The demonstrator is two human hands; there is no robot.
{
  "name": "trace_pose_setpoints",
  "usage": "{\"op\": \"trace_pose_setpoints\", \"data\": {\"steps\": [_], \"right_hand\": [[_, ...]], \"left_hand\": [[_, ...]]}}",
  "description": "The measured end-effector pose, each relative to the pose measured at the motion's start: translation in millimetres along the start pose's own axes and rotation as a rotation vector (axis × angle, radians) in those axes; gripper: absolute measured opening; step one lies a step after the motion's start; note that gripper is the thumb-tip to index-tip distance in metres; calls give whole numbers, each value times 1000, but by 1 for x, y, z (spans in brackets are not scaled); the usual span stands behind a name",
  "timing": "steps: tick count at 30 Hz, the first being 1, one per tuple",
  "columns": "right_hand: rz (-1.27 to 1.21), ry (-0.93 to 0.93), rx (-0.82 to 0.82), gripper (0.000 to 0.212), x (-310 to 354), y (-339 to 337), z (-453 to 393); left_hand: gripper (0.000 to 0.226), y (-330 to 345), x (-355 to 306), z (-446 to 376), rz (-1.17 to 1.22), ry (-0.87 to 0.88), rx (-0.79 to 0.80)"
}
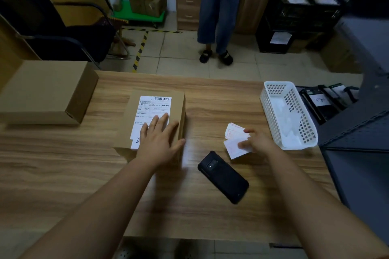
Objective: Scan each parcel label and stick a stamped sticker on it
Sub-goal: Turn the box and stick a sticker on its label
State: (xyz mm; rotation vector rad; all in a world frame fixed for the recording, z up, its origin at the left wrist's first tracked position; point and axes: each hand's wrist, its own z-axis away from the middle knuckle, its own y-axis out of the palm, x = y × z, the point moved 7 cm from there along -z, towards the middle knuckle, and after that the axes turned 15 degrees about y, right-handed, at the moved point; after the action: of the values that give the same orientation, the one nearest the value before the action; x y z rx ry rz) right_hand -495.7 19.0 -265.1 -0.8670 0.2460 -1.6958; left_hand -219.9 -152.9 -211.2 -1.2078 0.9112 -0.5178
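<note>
The left hand (156, 139) lies flat and spread on the stiff, light-looking parcel (151, 124), while the right hand (255, 140) has a pinching grip on the flimsy stickers (235, 139), best lifted by an edge.

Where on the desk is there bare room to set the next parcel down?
Bare wood runs along the near edge, below the labelled parcel and the black scanner, and along the far edge behind the parcel. It is crowded on the right, where the stickers, the scanner and the white basket sit close together.
</note>
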Motion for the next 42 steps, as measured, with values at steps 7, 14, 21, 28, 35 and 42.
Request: {"op": "trace_pose_setpoints", "data": {"steps": [7, 14, 21, 28, 35, 42], "right_hand": [[-208, 65, -56, 28, -2, 2, 16], [-678, -185, 374, 7, 81, 25, 115], [-659, -400, 530, 7, 136, 35, 214], [-529, -512, 407, 17, 156, 18, 247], [-550, -480, 268, 9, 169, 4, 267], [-739, -493, 434, 10, 169, 3, 294]], "left_hand": [[62, -18, -1, 5, 108, 6, 20], [52, -79, -22, 6, 514, 62, -284], [18, -140, -26, 22, 1063, -50, -366], [7, -179, -25, 37, 1055, 22, -403], [23, -222, -30, 40, 639, 138, -614], [35, -249, -76, 60, 22, 526, -737]]}}
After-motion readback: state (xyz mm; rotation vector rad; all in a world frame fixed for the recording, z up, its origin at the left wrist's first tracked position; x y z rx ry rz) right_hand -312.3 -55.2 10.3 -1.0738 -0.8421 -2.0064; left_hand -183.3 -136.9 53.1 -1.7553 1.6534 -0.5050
